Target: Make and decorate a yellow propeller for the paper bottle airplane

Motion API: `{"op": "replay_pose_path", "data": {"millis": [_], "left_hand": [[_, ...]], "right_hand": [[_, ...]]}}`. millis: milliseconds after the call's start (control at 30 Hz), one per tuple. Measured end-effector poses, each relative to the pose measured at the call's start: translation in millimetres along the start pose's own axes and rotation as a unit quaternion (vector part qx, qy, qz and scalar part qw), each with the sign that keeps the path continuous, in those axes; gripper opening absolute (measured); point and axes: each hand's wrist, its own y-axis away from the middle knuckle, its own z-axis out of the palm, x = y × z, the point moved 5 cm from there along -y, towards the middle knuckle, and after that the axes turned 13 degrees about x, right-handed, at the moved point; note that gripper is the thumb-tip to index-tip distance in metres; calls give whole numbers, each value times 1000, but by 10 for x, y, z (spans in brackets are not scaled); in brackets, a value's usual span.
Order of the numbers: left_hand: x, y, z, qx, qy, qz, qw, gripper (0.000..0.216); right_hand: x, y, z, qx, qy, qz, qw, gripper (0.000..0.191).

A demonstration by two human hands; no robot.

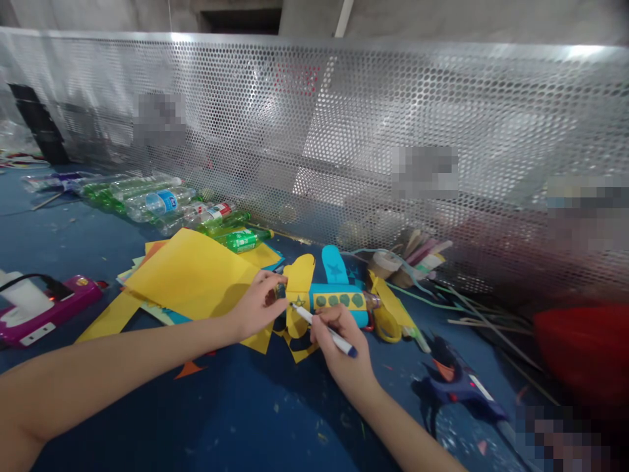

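Note:
A plastic bottle wrapped in blue paper [330, 288] lies on its side, with yellow paper wings [299, 272] at its left end. Dark green circles fill a yellow strip [340, 301] along its side. My left hand [256, 307] has thumb and fingers curled round the bottle's left end. In my right hand [346, 341] is a white marker [304, 314] with a blue end, its tip at a star outline on the yellow paper. A blue rounded paper piece [334, 263] with a star stands behind the bottle.
Yellow paper sheets [187, 275] are stacked at left, beyond them several plastic bottles [157, 202]. A purple power strip [54, 311] lies far left. At right are a tape roll [388, 329] and a glue gun [464, 390]. A perforated metal screen [246, 105] borders the back.

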Motion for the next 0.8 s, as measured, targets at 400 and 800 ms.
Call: {"op": "replay_pose_path", "data": {"millis": [400, 800], "left_hand": [[6, 8, 3, -5, 4, 7, 1000, 27], [1, 5, 1, -2, -8, 3, 1000, 27]], "right_hand": [[35, -3, -1, 0, 7, 4, 1000, 23], [16, -5, -1, -4, 11, 1, 1000, 24]]}}
